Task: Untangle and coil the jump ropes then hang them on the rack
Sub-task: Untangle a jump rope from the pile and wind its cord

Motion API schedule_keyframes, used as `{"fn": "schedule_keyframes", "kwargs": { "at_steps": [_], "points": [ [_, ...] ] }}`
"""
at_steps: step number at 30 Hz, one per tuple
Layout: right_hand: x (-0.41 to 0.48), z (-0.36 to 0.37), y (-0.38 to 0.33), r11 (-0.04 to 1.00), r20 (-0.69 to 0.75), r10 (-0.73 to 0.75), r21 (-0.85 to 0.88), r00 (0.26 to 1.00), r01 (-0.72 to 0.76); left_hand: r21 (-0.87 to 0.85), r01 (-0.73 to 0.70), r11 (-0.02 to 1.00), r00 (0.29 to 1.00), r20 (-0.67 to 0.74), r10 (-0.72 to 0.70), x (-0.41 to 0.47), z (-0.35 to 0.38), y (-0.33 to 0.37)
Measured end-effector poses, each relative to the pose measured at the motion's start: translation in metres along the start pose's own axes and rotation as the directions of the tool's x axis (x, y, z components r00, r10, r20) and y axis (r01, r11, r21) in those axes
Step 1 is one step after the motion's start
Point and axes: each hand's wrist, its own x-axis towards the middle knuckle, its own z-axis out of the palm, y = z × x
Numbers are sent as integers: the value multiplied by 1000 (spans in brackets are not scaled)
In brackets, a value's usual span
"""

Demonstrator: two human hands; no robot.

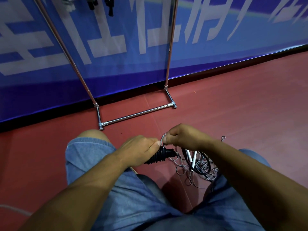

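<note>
My left hand [140, 150] grips a black coiled jump rope bundle [160, 155] just above the floor. Right beside it, my right hand [182, 136] pinches a thin grey cord [163, 138] that loops up by the bundle's top. A tangle of grey and black ropes [198, 165] with white handles [190, 156] lies on the red floor under my right forearm. The metal rack [138, 114] stands ahead against the wall, and dark rope handles [110, 5] hang from it at the top of the view.
A blue banner wall [216, 39] runs behind the rack. Red floor [241, 105] stretches to the right. My knees in denim shorts [93, 157] flank the ropes. A loose cord end [223, 138] lies to the right of my right hand.
</note>
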Motion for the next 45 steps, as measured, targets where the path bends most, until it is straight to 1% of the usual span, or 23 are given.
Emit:
{"fn": "schedule_keyframes", "kwargs": {
  "at_steps": [2,5,7,9,11,14,16,19,21,24,28,32,35,37,39,43,45],
  "points": [
    [-2,0,2,996,13,26,91,1000,-27,-55,-14,998,1000,-18,13,-2,1,1],
    [-6,-2,7,980,40,43,192,998,-50,-188,-31,982,998,-55,21,-5,5,0],
    [-7,-2,9,958,65,55,277,996,-71,-226,-28,974,998,-69,12,-6,7,-1],
    [-8,-1,9,932,109,46,353,993,-82,-241,-5,971,997,-77,-14,-6,6,-1],
    [-9,2,10,905,140,22,418,990,-79,-324,-2,946,994,-103,-33,-6,5,0],
    [-9,6,14,859,127,56,500,990,-113,-534,-17,845,988,-139,-68,-5,7,1],
    [-9,9,17,826,136,74,546,988,-138,-653,-12,757,979,-164,-125,-4,6,4],
    [-11,13,19,788,169,68,595,983,-157,-737,-4,676,957,-199,-211,-1,5,6],
    [-13,13,17,775,175,71,610,982,-164,-778,5,628,952,-188,-240,2,7,4],
    [-14,14,14,777,189,66,607,980,-170,-793,15,609,942,-192,-273,4,8,3],
    [-14,15,10,773,189,92,605,978,-190,-771,13,637,943,-202,-264,4,9,2],
    [-11,20,12,783,172,111,592,979,-193,-817,66,572,913,-181,-365,4,7,5],
    [-13,24,11,805,152,106,567,983,-174,-847,60,529,888,-196,-415,4,5,6],
    [-16,25,7,808,153,88,567,984,-160,-852,56,521,879,-205,-430,4,7,3],
    [-17,24,4,808,156,77,568,985,-153,-835,69,545,872,-215,-440,5,9,0],
    [-15,24,6,822,172,116,535,978,-192,-755,101,648,869,-251,-427,9,13,-4],
    [-15,26,7,821,182,125,533,975,-205,-737,117,666,869,-249,-428,9,13,-4]
  ]
}}
